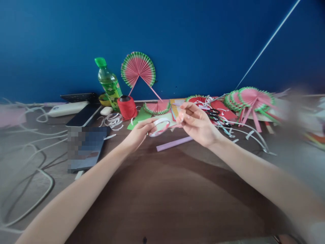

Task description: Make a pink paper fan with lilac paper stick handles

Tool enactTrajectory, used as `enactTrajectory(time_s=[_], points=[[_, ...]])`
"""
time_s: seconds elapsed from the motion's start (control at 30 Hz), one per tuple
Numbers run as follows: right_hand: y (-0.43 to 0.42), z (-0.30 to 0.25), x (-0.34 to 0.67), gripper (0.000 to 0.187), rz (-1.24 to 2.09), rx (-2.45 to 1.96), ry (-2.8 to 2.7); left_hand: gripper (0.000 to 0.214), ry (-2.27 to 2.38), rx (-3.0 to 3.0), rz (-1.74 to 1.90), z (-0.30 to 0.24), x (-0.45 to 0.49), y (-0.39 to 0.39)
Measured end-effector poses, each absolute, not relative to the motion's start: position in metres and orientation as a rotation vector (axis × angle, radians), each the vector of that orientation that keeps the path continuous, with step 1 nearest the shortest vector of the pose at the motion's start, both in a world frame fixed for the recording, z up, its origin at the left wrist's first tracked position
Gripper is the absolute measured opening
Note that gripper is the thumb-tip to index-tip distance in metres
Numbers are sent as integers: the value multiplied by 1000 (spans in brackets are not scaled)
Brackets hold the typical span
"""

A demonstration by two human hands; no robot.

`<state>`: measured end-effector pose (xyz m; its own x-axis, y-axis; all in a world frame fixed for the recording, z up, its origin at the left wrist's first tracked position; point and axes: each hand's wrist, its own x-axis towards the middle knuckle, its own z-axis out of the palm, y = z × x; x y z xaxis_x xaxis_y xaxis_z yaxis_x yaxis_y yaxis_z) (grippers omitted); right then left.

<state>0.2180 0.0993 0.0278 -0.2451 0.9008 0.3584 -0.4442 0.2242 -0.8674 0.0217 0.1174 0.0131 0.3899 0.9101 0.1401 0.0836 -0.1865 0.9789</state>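
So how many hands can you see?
2: the left hand, holding a white roll, and the right hand, raised to the roll's right, near the purple strip.

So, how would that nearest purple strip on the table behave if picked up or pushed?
The purple strip looks like paper, so it is probably light. Being long and narrow, it may bend when lifted by one end. It lies flat on the table, so a push would likely just slide it.
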Motion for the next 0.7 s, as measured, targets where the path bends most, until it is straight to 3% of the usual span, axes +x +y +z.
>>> enactTrajectory(time_s=[0.2, 0.33, 0.43, 0.53, 0.7], points=[[112, 22, 230, 27, 1241, -608, -1230, 34, 1547, 2305, 817, 8, 24, 114], [112, 20, 231, 24, 1285, -612, -1246, 26, 1644, 2600, 612, -4, 23, 116], [112, 22, 232, 21, 1310, -650, -1220, 23, 1732, 2726, 670, -7, 22, 116], [115, 23, 234, 21, 1282, -700, -1201, 21, 1524, 2765, 748, -5, 29, 107], [118, 20, 235, 28, 1232, -742, -1193, 21, 1105, 2781, 499, -12, 48, 81]])
